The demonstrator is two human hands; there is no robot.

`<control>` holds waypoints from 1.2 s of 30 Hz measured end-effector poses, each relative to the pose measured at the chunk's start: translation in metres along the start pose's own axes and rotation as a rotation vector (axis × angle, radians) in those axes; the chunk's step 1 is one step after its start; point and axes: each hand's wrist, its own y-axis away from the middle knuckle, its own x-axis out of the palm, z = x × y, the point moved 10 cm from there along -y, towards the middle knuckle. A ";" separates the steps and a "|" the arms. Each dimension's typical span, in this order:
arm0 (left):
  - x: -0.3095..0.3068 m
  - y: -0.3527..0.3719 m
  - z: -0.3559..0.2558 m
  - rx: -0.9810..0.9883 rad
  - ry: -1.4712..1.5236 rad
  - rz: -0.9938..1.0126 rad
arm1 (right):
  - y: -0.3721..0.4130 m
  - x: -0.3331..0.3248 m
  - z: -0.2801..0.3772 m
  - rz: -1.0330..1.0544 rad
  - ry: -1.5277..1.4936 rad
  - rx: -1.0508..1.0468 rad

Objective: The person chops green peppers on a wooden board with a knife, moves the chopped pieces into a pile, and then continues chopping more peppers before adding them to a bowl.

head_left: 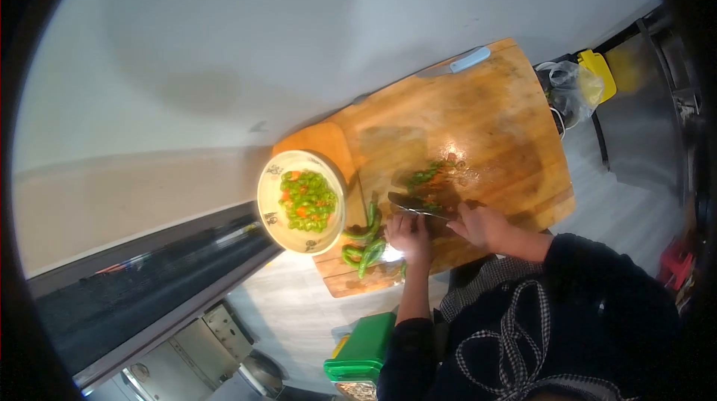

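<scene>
- Bare left hand (408,237): fingers bent, bare left forearm (415,289) stretched forward.
- Bare right hand (482,227): curled in a grip, bare right forearm (532,244) slanting inward.

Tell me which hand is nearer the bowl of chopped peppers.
Left. In the picture, the left hand is right of the bowl, with whole green peppers partly between them; the right hand, gripping the knife, is farther right.
</scene>
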 end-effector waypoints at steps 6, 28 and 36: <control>0.001 0.001 0.000 -0.017 -0.034 -0.042 | -0.027 -0.002 0.027 -0.001 -0.059 -0.133; 0.000 0.000 -0.007 -0.002 0.039 -0.002 | -0.025 -0.001 0.036 0.037 -0.027 -0.305; -0.019 0.003 -0.029 0.111 -0.150 0.143 | -0.008 -0.043 0.003 -0.157 -0.224 -0.328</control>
